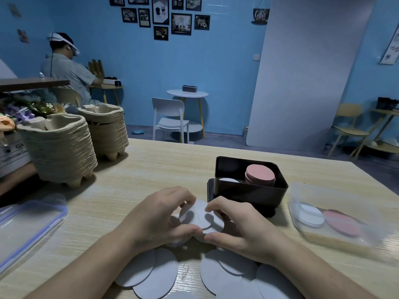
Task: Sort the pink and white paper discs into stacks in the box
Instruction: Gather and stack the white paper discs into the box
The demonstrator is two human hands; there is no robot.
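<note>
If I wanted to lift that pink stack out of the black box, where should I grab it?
Probably from straight above, pinching opposite sides of the pink stack at its round edge. The black box walls it in all round, and only its top stands near the rim.

The left hand (pixel 155 216) and right hand (pixel 244 225) grip one bunch of white discs (pixel 198 214), number unclear. One black box (pixel 250 190) holds two stacks, one pink stack (pixel 260 174) and one white stack (pixel 228 180); one clear tub (pixel 345 239) at the table's (pixel 151 169) right edge holds one white disc (pixel 311 214) and one pink disc (pixel 342 222). Two pulp tray stacks (pixel 60 147) and one clear lid (pixel 28 223) sit by the left edge; at least five loose white discs (pixel 138 268) overlap along the near edge.
</note>
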